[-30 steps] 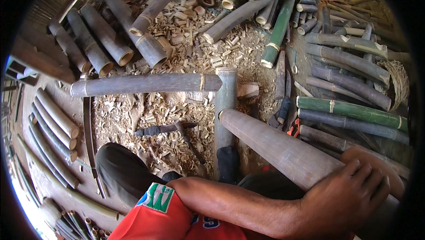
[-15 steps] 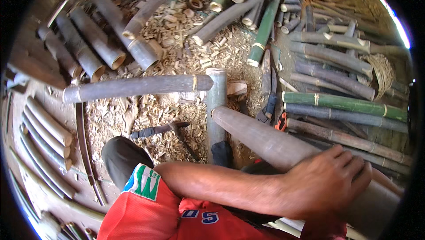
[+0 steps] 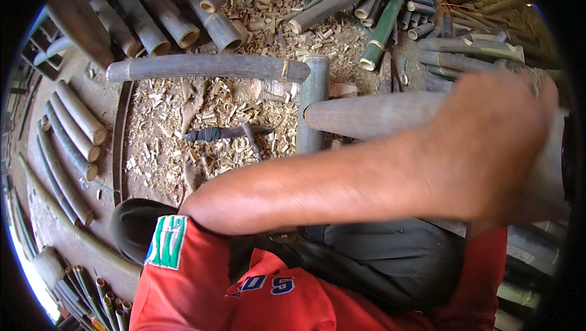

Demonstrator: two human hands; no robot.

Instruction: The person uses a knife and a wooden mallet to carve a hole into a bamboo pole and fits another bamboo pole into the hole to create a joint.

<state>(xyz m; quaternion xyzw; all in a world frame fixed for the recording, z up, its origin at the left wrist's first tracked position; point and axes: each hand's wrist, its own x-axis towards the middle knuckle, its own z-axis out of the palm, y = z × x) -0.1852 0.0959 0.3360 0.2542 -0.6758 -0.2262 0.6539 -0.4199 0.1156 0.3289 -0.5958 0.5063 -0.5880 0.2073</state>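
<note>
My left hand (image 3: 500,142) reaches across to the right, closed around a thick grey-brown bamboo pole (image 3: 378,113). Motion smears its fingers. The pole's near-left end meets a greenish bamboo post (image 3: 314,102). On the post's other side, a grey bamboo tube (image 3: 201,67) lies out to the left, its end touching the post's upper part. My right arm shows only as a red sleeve at the lower right; the right hand is hidden behind the left hand and pole. A knife-like tool with a dark wrapped handle (image 3: 204,134) lies on the shavings below the tube.
Bamboo shavings (image 3: 159,142) cover the floor ahead. Cut bamboo tubes (image 3: 146,26) lean at the far left, and more bamboo (image 3: 384,32) is stacked at the far right. Several long poles (image 3: 73,117) lie on the left floor. My bent legs (image 3: 390,258) are below the forearm.
My left hand and the pole's right part have swung up and away from my body. The view has shifted, so the floor things appear higher and further right.
</note>
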